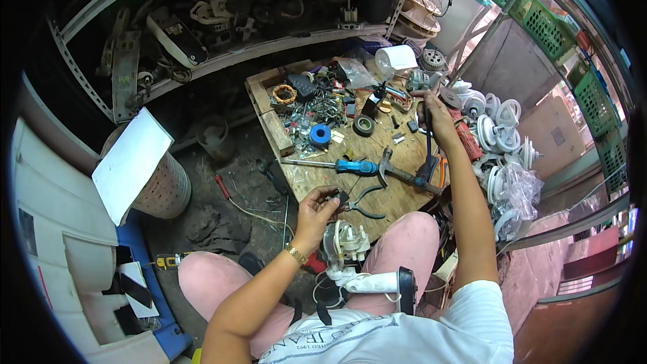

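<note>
My left hand (315, 214) pinches a small black part (342, 198) above the near edge of the wooden workbench. Pliers with dark handles (367, 203) lie right beside that part. My right arm reaches over the bench's right side. There my right hand (437, 118) is closed around a slim dark-blue-handled tool (428, 140); its kind is unclear. Below it lie a hammer (403, 175), orange-handled pliers (442, 171) and a blue-handled screwdriver (357, 167). A fan motor unit with a white housing (349, 239) and white neck (374, 282) rests between my thighs.
Screws and small parts (322, 101) heap the bench's far left, near a blue tape roll (320, 135) and black tape roll (364, 125). White plastic fan parts (495, 128) crowd the right. A perforated bin (162, 192) stands left. A metal shelf (236, 50) spans the back.
</note>
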### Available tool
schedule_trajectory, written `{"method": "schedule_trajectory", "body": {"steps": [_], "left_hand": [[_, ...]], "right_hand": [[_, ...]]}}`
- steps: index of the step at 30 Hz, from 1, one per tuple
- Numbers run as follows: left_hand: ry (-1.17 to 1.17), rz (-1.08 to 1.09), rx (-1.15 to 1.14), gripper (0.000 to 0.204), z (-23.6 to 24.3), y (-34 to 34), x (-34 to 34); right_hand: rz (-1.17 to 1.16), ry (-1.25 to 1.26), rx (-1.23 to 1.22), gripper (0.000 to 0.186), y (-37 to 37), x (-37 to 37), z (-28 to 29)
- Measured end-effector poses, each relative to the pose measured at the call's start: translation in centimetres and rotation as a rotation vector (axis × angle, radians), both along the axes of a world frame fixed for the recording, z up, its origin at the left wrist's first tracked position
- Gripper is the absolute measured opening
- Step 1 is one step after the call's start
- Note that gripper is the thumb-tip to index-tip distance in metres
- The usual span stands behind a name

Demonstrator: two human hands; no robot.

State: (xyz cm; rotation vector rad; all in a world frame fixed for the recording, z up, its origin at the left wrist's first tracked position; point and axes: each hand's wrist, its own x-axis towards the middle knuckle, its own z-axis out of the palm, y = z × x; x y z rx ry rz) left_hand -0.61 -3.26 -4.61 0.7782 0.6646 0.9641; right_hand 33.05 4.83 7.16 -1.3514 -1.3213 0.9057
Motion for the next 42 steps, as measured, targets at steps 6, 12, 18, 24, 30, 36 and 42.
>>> {"method": "schedule_trajectory", "body": {"steps": [6, 12, 18, 24, 30, 36, 42], "left_hand": [[-0.004, 0.014, 0.024, 0.029, 0.0, -0.1, 0.0], [0.007, 0.020, 0.023, 0.031, -0.4, 0.0, -0.3], [-0.022, -0.007, 0.014, 0.031, -0.4, 0.2, -0.2], [-0.027, -0.014, 0.008, 0.033, -0.5, 0.0, -0.5], [-0.081, -0.044, -0.007, 0.036, -0.3, 0.2, -0.6], [-0.033, -0.106, -0.012, 0.038, -0.7, 0.1, -0.5], [-0.120, -0.080, -0.025, 0.037, -1.2, 0.2, -0.9]], "right_hand": [[0.159, -0.804, -0.318, 0.034, -5.0, -10.1, -6.7], [0.174, -1.142, 0.030, 0.034, -8.4, -9.1, -6.9], [0.244, -1.343, -0.163, 0.054, -11.3, -6.7, -8.3], [0.271, -1.418, -0.248, 0.058, -11.5, -8.7, -8.0], [0.303, -1.382, -0.247, 0.046, -10.9, -8.2, -8.9], [0.314, -0.906, -0.043, 0.047, -12.0, -5.6, -7.0], [0.249, -0.531, -0.290, 0.055, -13.8, -7.3, -4.1]]}}
